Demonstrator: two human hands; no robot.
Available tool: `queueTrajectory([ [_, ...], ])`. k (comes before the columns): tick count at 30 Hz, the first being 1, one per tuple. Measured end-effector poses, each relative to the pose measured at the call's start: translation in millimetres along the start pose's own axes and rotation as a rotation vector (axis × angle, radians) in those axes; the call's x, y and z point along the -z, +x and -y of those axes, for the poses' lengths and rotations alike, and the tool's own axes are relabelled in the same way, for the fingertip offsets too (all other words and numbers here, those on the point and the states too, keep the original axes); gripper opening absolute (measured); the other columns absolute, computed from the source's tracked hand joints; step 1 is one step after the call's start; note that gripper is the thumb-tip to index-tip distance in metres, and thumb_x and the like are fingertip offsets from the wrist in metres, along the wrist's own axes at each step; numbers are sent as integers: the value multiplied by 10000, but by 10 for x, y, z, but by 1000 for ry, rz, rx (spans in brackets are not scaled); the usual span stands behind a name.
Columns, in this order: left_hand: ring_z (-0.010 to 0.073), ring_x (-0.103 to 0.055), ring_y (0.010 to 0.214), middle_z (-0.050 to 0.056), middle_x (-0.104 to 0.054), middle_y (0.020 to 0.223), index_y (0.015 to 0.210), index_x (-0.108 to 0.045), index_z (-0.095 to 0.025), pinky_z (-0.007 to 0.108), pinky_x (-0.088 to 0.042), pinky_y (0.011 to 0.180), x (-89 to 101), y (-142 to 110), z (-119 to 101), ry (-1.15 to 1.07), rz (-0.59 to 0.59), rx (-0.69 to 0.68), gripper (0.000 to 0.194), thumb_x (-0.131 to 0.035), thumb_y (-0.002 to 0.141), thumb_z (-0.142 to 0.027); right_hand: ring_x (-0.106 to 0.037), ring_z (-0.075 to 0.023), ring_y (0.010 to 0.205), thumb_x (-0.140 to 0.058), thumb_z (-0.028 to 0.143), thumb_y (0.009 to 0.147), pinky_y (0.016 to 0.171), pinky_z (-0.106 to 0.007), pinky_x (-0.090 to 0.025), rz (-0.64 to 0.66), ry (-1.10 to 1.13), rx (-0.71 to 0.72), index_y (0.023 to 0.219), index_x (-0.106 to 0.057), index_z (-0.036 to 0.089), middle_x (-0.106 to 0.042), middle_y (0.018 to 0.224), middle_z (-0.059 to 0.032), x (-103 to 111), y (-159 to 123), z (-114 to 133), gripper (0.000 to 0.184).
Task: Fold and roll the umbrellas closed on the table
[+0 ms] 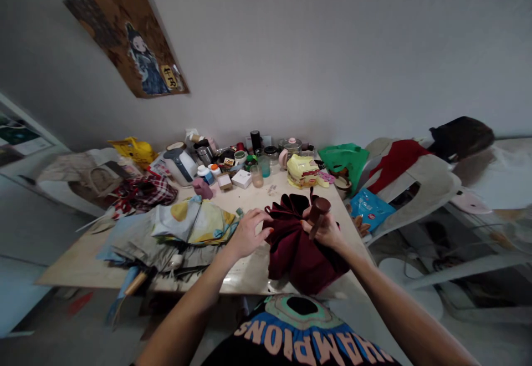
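Observation:
A dark red umbrella [307, 263] is partly folded, its loose cloth panels fanned out over the right part of the table. Its brown handle [320, 208] points up toward me. My right hand [326, 232] is closed around the umbrella just below the handle. On the left side of the cloth, my left hand [249, 234] has thumb and fingers at the edge of one fold, seemingly pinching it. Left of that hand lie a patterned umbrella [214, 220] in yellow and white and a grey umbrella [145, 247], loosely folded.
Along the wall stand a kettle [180, 163], a pink cup [203, 188], a white box [241, 178], drinking glasses [256, 176] and a yellow package [302, 171]. A green bag [344, 161] hangs by the right edge, near a white chair [436, 183] with a blue packet [372, 209].

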State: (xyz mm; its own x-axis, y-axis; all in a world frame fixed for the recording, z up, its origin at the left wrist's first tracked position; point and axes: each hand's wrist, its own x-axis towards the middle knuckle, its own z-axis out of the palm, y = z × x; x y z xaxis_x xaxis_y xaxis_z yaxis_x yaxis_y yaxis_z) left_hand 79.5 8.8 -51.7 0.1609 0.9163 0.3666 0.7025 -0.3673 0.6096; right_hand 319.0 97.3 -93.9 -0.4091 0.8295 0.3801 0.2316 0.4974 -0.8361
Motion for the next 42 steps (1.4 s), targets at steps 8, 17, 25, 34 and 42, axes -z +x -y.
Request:
queueTrajectory([
  [8,149,-606,829,45,-644,885,974,-698,-201,286,-483,793,-172,29,193,-140,186,1,292,-422,900,-140,-605,-182,678,-621,350,754,622,-297,-522,108,-72,82,839,-579,207,-616,695,-26,83,-1,-145,172],
  [17,302,-455,1105,130,-413,1335,1264,-571,-295,493,-432,905,-271,258,265,545,-94,197,461,-614,816,-193,-594,-184,743,-626,371,724,691,-318,-529,102,-53,47,842,-576,205,-645,824,-58,102,6,-195,210],
  [25,180,-585,904,80,-627,962,1029,-665,-213,320,-500,824,-367,157,-41,186,-1,-205,282,-398,939,-201,-594,-190,726,-637,371,729,666,-321,-530,120,-42,26,847,-586,201,-628,761,-45,84,13,-183,212],
  [34,181,-569,1087,76,-580,1165,1184,-570,-216,329,-485,939,-531,274,129,100,84,-92,308,-443,906,-176,-600,-187,727,-634,312,720,690,-324,-527,158,-58,83,842,-589,205,-641,791,-38,44,41,-161,168],
  [42,209,-615,940,62,-657,1041,1122,-632,-222,337,-491,831,-384,277,301,200,303,-70,325,-521,828,-140,-602,-181,713,-617,312,724,663,-309,-519,161,-47,64,842,-581,204,-639,770,-37,63,27,-113,164],
])
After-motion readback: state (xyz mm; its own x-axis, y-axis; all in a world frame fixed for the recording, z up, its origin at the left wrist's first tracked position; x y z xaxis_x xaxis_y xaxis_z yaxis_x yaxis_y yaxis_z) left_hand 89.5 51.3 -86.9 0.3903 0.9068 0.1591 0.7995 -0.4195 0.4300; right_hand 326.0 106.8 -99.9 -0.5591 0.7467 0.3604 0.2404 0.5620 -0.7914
